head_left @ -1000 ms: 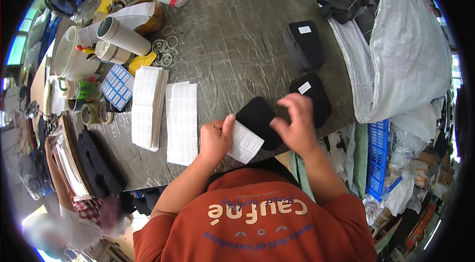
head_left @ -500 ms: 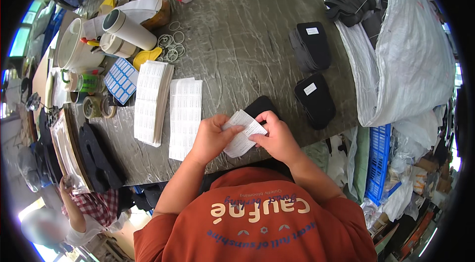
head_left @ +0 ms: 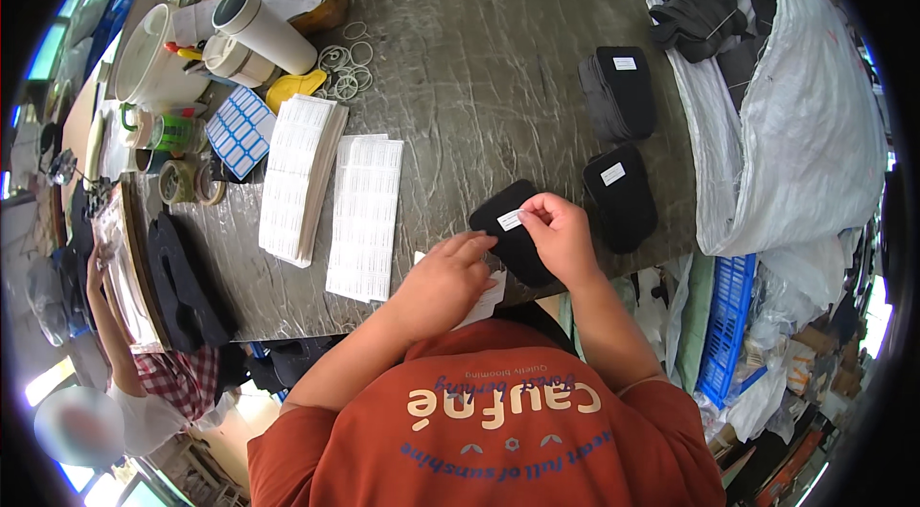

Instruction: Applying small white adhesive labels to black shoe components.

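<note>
My right hand (head_left: 563, 237) pinches one end of a small white label (head_left: 511, 220), which lies against the top of a black flat pad (head_left: 522, 258) in front of me. My left hand (head_left: 446, 279) lies flat with fingers stretched out, their tips at the pad's left edge. Under that hand is a white label sheet (head_left: 487, 302), mostly covered by it. Left of my hands lie a thin stack of printed label sheets (head_left: 364, 219) and a thicker stack (head_left: 299, 181). To the right are two piles of black pads, a nearer one (head_left: 625, 210) and a farther one (head_left: 618, 104), each with a white label on top.
A white woven sack (head_left: 795, 143) holding dark pads (head_left: 704, 23) stands at the right, above a blue crate (head_left: 725, 334). Far left are a white tumbler (head_left: 273, 37), rubber bands (head_left: 347, 71), tape rolls (head_left: 177, 183) and a blue-and-white label sheet (head_left: 240, 131). Another person (head_left: 158, 402) is at lower left.
Both hands held the label sheet over the pad. Now the right hand has a single label at the pad's surface, and the sheet lies under my left hand, nearer my body.
</note>
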`<state>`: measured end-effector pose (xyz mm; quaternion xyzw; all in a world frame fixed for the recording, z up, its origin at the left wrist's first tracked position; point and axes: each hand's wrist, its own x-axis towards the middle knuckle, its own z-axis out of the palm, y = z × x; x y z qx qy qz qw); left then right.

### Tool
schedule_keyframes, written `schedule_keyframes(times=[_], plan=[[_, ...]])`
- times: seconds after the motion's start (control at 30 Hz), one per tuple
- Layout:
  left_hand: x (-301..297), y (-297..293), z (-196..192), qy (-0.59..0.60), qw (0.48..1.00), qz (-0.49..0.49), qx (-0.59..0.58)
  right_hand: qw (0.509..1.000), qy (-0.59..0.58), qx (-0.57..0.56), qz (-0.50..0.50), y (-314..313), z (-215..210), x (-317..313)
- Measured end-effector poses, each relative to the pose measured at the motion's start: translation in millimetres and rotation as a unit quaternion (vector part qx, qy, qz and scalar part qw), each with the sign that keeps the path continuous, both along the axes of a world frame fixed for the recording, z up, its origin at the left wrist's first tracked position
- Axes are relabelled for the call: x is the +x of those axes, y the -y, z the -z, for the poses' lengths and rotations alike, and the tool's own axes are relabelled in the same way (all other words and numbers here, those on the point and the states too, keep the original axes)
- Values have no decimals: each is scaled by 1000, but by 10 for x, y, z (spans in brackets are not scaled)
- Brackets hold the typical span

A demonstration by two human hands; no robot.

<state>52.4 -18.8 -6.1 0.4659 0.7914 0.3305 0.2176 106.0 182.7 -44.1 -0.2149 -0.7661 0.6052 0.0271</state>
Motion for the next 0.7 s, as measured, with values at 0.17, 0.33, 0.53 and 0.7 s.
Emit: schedule_keyframes(times=[0.17, 0.33, 0.53, 0.7], plan=[[93, -62, 113, -73, 997, 16, -23, 998, -13, 63, -14, 55, 47, -23], [88, -62, 129, -71, 997, 15, -16, 998, -3, 68, -13, 62, 60, -42], [47, -105, 116, -88, 995, 27, -29, 994, 6, 108, -13, 69, 67, -55], [43, -165, 102, -132, 986, 62, -83, 990, -30, 138, -12, 73, 112, -77]])
